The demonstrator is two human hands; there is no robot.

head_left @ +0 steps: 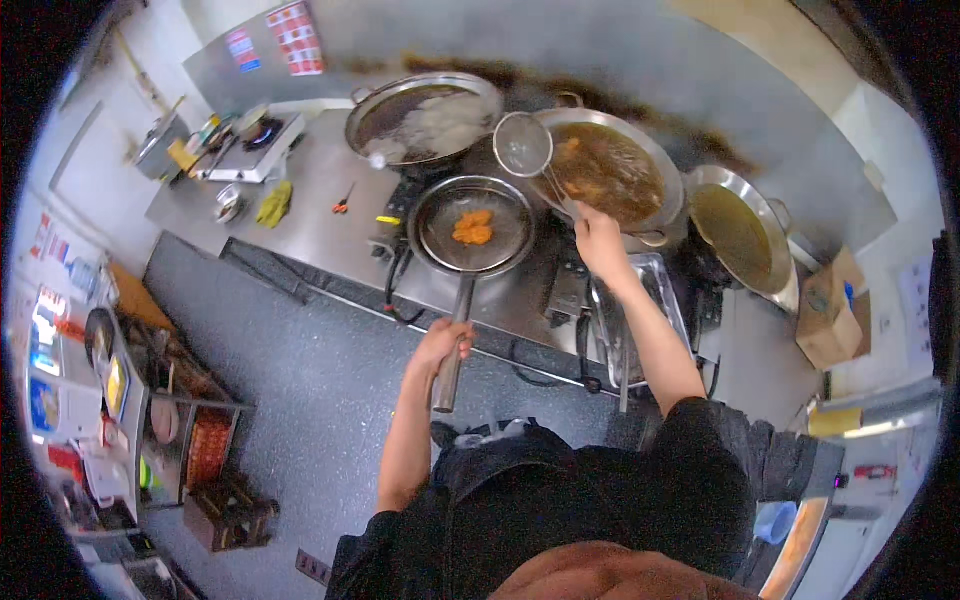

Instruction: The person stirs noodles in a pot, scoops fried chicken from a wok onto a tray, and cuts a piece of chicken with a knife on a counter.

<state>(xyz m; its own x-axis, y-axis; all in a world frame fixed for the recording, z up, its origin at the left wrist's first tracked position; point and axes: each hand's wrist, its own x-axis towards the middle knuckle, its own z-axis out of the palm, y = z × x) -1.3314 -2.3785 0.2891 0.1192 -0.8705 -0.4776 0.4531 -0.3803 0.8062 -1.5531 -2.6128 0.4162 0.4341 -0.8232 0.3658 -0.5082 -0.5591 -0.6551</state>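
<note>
My left hand point(442, 343) grips the tubular metal handle of a large round strainer point(439, 244). A fried orange-brown piece of food point(472, 227) lies on its mesh. The strainer is over the steel counter, in front of the pans. In my right hand point(598, 232) is the thin handle of a smaller mesh skimmer point(523, 145). Its round head, seemingly empty, is at the left rim of the middle pan point(671, 169). Brown oil point(622, 176) fills that pan, with fried pieces point(574, 154) showing at its left side.
A wide pan with pale foam point(442, 124) stands at the left, another pan of oil point(731, 232) at the right. A metal tray point(637, 315) lies below my right forearm. Scissors point(343, 202), a green cloth point(275, 204) and a lit gas stove point(251, 150) occupy the left counter. A cardboard box point(829, 315) sits at right.
</note>
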